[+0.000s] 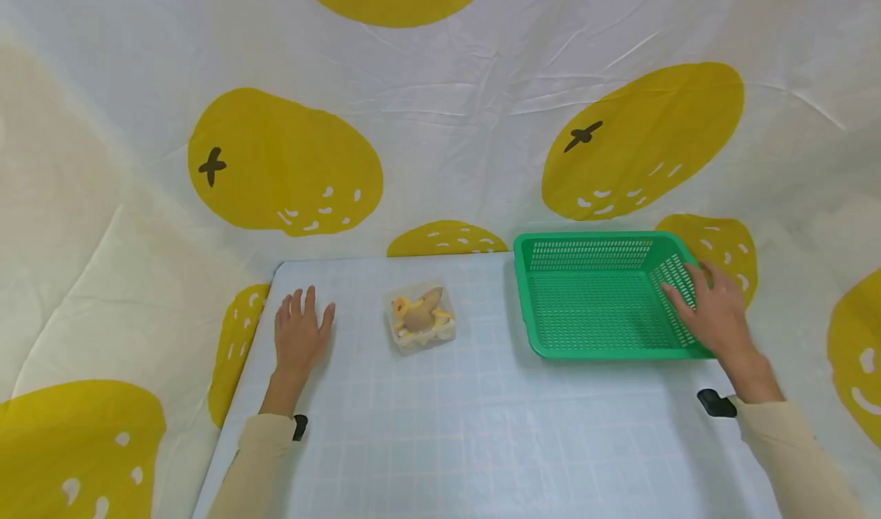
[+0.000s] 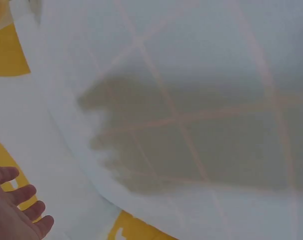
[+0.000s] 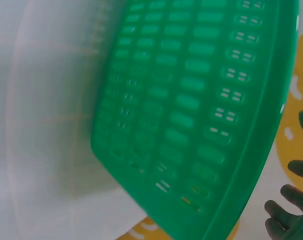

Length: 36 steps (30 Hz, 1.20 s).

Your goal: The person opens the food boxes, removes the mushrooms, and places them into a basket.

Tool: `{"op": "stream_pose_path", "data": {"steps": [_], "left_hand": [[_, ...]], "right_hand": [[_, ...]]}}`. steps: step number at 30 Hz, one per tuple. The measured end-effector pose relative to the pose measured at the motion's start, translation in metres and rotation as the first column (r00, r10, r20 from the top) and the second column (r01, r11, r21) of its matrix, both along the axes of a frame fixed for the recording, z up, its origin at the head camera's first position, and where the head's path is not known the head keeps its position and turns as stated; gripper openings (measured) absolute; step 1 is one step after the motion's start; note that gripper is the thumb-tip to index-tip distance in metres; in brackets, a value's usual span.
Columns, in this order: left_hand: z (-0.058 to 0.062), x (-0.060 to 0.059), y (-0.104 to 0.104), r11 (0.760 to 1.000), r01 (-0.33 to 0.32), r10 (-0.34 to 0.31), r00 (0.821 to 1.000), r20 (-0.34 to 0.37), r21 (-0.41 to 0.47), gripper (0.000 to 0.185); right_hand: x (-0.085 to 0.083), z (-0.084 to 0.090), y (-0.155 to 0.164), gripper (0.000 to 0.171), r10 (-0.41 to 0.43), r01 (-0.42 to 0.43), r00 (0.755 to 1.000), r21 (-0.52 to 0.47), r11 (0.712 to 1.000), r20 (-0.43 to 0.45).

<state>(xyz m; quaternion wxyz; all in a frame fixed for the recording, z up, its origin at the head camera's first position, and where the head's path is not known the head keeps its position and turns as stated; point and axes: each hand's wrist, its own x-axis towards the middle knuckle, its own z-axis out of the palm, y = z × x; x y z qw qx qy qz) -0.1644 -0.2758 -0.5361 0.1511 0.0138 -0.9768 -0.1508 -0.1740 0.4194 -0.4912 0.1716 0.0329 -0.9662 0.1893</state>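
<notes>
I see my left hand (image 2: 14,212) at the lower left corner, fingers (image 2: 22,195) straight and spread, above a pale gridded table mat (image 2: 206,115), its dark shadow (image 2: 156,145) across the mat, yellow-printed white cloth (image 2: 9,55) beside the mat's edge

Our left hand (image 1: 300,334) lies flat, palm down, fingers straight and slightly spread, thumb angled out to the right. Behind it our left forearm runs back in a beige sleeve, a dark strap at the wrist. Our right hand (image 1: 712,313) reaches forward, fingers extended and close together. Its forearm angles back to the right, sleeved alike, strapped at the wrist.
</notes>
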Motion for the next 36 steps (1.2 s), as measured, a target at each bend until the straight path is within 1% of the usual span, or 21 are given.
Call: {"op": "stream_pose_path", "data": {"steps": [6,10,13,15,20,26,29,32,36], "left_hand": [[-0.003,-0.001,0.013,0.997,0.002,0.003,0.998,-0.063,0.082,0.055],[-0.002,-0.001,0.023,0.991,0.008,0.003,0.997,-0.08,0.133,0.052],[-0.001,-0.001,0.03,0.985,0.008,0.003,0.998,-0.068,0.17,0.051],[0.0,-0.001,0.035,0.98,0.004,0.006,0.999,-0.048,0.2,0.052],[0.002,-0.003,0.048,0.967,-0.004,0.009,1.0,-0.018,0.256,0.053],[-0.002,-0.006,0.064,0.954,-0.005,0.009,1.0,-0.012,0.299,0.051],[-0.005,-0.007,0.072,0.942,0.002,0.004,1.0,-0.017,0.336,0.05],[-0.007,-0.007,0.079,0.926,0.023,-0.014,1.0,-0.026,0.377,0.051],[-0.008,-0.009,0.086,0.902,0.035,-0.034,0.999,-0.01,0.43,0.052]], "right_hand": [[0.002,0.003,-0.016,0.049,0.026,-0.034,0.993,-0.065,0.997,-0.119],[0.002,-0.001,-0.025,0.043,0.034,-0.047,0.99,-0.093,0.995,-0.136],[0.005,-0.002,-0.033,0.041,0.036,-0.051,0.991,-0.116,0.992,-0.129],[0.007,-0.002,-0.039,0.039,0.039,-0.055,0.992,-0.13,0.99,-0.122],[0.014,-0.001,-0.054,0.037,0.061,-0.083,0.99,-0.167,0.982,-0.131],[0.016,-0.006,-0.07,0.034,0.083,-0.112,0.987,-0.213,0.971,-0.14],[0.017,-0.006,-0.08,0.033,0.088,-0.119,0.986,-0.231,0.966,-0.14],[0.019,-0.006,-0.09,0.031,0.094,-0.13,0.984,-0.243,0.961,-0.154],[0.02,-0.009,-0.103,0.029,0.118,-0.164,0.974,-0.249,0.954,-0.191]]}}
